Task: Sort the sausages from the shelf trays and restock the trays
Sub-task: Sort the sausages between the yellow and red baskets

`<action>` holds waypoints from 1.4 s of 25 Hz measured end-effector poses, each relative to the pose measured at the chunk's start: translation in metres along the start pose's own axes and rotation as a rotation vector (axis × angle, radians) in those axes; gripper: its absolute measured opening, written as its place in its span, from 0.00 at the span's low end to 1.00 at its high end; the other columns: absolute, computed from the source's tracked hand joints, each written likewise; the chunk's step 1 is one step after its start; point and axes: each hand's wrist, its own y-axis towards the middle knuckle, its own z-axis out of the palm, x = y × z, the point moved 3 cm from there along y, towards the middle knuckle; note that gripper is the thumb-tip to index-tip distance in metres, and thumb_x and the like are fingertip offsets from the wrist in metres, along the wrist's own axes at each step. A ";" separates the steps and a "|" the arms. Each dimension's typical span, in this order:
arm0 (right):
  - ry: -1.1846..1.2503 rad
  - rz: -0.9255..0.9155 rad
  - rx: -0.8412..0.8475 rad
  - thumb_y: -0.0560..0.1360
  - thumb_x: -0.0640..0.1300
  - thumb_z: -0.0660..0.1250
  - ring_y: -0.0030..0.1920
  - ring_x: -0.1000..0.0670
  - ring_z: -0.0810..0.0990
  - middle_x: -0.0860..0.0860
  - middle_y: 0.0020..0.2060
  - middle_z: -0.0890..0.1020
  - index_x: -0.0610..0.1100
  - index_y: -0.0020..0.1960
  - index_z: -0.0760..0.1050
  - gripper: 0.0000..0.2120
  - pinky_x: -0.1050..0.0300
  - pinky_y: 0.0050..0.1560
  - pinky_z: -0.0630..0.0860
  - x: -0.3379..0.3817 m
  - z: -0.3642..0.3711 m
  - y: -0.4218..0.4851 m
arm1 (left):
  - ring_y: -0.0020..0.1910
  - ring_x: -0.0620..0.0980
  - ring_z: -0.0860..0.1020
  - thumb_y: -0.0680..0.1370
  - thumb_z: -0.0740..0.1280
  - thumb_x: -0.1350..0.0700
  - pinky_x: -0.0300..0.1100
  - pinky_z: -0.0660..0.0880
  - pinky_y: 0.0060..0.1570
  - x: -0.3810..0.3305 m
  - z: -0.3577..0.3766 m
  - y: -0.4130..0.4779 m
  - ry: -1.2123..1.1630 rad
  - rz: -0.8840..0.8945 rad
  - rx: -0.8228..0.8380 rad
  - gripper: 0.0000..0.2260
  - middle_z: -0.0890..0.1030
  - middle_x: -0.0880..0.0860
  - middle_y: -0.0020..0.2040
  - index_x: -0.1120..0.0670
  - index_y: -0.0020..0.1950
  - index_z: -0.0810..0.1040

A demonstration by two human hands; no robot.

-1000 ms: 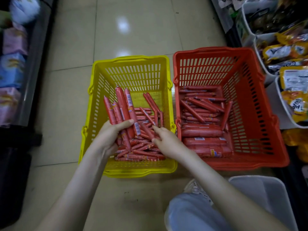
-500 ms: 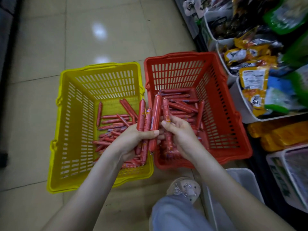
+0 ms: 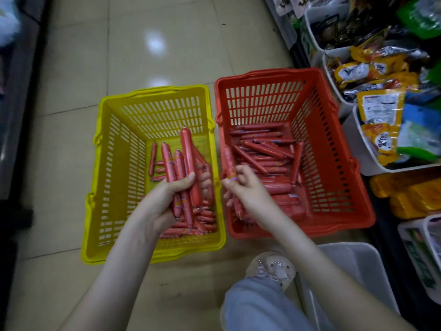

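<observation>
Two slotted baskets stand side by side on the floor: a yellow basket [image 3: 114, 163] on the left and a red basket [image 3: 334, 163] on the right. Both hold red wrapped sausages. My left hand [image 3: 162, 199] grips a bunch of several sausages [image 3: 186, 161] upright over the yellow basket. My right hand [image 3: 245, 189] pinches one sausage [image 3: 229, 161] above the near left corner of the red basket. Thin loose sausages [image 3: 205, 218] lie in the yellow basket. In the red one, thin sausages [image 3: 260, 149] lie at the back and thicker ones [image 3: 279, 187] in front.
Shelf trays with yellow and green snack packs [image 3: 379, 111] line the right side. An empty grey tray [image 3: 353, 266] sits on the floor by my knee [image 3: 260, 304] and shoe [image 3: 272, 266]. A dark shelf base [image 3: 19, 115] runs along the left; tiled floor lies beyond the baskets.
My hands have drawn apart: the right hand took one sausage from the bunch and moved it right over the red basket. The left hand stays over the yellow basket with the rest.
</observation>
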 end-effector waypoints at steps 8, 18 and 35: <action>-0.326 -0.081 0.258 0.78 0.43 0.63 0.59 0.50 0.75 0.49 0.58 0.77 0.43 0.65 0.72 0.16 0.59 0.62 0.68 -0.007 0.067 0.003 | 0.44 0.53 0.84 0.69 0.67 0.63 0.45 0.81 0.45 -0.023 -0.040 -0.026 0.141 -0.019 -0.016 0.16 0.83 0.61 0.49 0.62 0.57 0.78; 0.535 0.116 0.067 0.78 0.35 0.60 0.39 0.50 0.82 0.46 0.37 0.80 0.40 0.50 0.73 0.05 0.57 0.43 0.80 0.014 0.016 0.005 | 0.38 0.52 0.84 0.79 0.62 0.60 0.44 0.81 0.41 -0.006 -0.018 0.007 0.318 -0.124 -0.008 0.06 0.84 0.58 0.41 0.60 0.50 0.78; 0.073 0.074 0.219 0.78 0.40 0.62 0.32 0.55 0.78 0.49 0.35 0.80 0.36 0.50 0.76 0.07 0.64 0.30 0.74 0.024 0.006 0.007 | 0.47 0.55 0.83 0.72 0.64 0.60 0.47 0.80 0.50 0.018 0.027 0.018 0.242 -0.054 0.306 0.14 0.83 0.60 0.47 0.61 0.56 0.76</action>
